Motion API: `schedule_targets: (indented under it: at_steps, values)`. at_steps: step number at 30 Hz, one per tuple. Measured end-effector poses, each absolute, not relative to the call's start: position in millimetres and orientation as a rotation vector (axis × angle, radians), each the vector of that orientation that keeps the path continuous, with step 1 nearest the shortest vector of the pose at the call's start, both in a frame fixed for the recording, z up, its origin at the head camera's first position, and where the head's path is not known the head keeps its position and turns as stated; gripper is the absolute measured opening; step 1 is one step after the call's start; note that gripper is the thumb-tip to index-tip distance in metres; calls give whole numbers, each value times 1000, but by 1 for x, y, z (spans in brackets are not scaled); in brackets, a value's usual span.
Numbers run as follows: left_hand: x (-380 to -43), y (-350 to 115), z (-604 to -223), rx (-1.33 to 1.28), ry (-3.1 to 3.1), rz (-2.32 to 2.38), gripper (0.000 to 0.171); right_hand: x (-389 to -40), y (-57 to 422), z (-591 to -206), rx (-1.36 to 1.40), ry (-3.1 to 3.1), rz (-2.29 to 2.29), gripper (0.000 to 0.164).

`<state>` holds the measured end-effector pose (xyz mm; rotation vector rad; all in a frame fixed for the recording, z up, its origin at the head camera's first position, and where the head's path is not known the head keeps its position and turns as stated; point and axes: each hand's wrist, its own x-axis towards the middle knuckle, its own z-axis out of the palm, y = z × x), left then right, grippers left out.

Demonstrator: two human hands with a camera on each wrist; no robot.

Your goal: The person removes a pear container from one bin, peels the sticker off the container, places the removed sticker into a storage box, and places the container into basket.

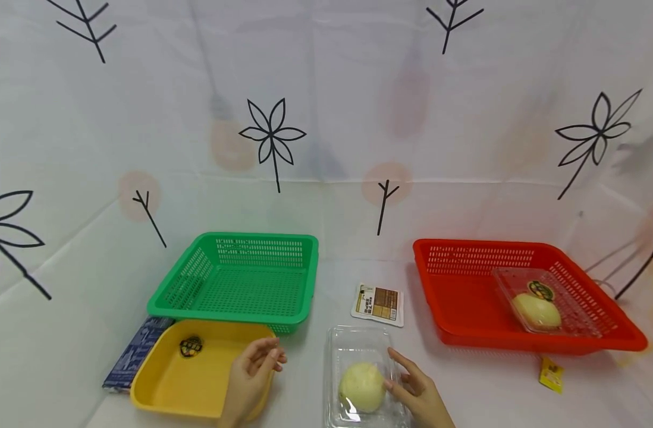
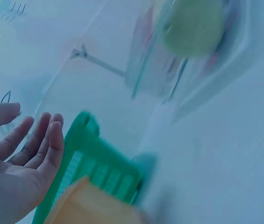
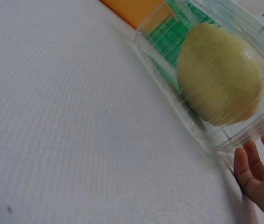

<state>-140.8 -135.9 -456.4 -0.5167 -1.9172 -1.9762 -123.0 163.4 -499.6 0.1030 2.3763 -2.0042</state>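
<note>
White packet [image 1: 378, 305] lies just beyond clear box [image 1: 358, 346].

Head cam: highest and widest, faces forward and down over desk [image 1: 307, 383] to printed curtain [image 1: 337, 119]. Left wrist: rolled, close to left fingers [image 2: 54, 144]. Right wrist: low over desk, rolled, right fingers [image 3: 243, 168] at frame edge. All three share clear clamshell box [image 1: 358, 340], green basket [image 1: 230, 316]; right wrist nearest box.

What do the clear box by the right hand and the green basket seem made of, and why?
Clear box: probably plastic, glossy; it is transparent, with bright glints. Green basket: likely moulded plastic, slightly shiny; its walls have regular slots.
</note>
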Motion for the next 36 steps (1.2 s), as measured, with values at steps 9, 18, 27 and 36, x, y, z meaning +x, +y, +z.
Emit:
schedule_targets:
  at_steps: [9,18,27,36]
  values:
    - [-130,-83,-471,-431,-2322,-2023,48,-123,163,-501,72,2398,-2019,56]
    - [-125,-66,-482,-418,-2545,-2062,71,-122,161,-502,57,2473,-2056,54]
    - [-122,-64,-490,-386,-2476,-1983,67,-120,159,-503,71,2493,-2038,52]
    - [-122,-64,-500,-509,-2312,-1820,55,-107,164,-500,13,2474,-1915,65]
